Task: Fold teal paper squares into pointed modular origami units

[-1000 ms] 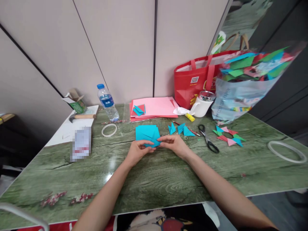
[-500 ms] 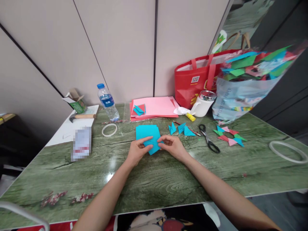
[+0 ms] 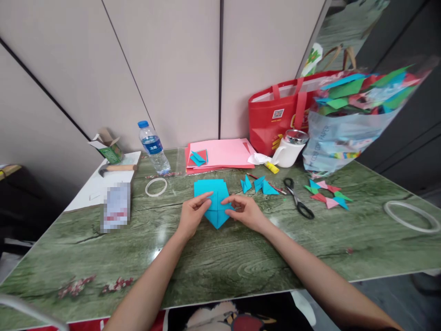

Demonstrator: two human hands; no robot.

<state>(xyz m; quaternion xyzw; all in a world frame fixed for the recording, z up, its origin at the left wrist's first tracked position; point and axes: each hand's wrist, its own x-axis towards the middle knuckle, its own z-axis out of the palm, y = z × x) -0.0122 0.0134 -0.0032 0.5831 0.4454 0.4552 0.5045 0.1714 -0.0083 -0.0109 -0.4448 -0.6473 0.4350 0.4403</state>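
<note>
A folded sheet of blue paper (image 3: 217, 215) lies before me, its pointed end toward me and crossing crease lines showing on its face. My left hand (image 3: 193, 214) holds its left edge between thumb and forefinger. At the opposite edge, the thumb and fingers of my right hand (image 3: 248, 212) hold the paper too. Just beyond it is a stack of square blue paper (image 3: 203, 185), partly covered by the folded sheet. Small folded blue pieces (image 3: 260, 184) lie to the right of the stack.
Scissors (image 3: 298, 198) and a multicoloured paper ring (image 3: 330, 195) lie to the right. Behind stand a white mug (image 3: 288, 152), a red bag (image 3: 265, 122) and a plastic bag of folded paper (image 3: 330, 140). Leftward are a tape roll (image 3: 156, 187), water bottle (image 3: 153, 149) and hammer (image 3: 119, 168).
The blue sheet has turned and come slightly nearer, its point now straight toward me and its crossing creases exposed. My hands have spread slightly apart to its two sides.
</note>
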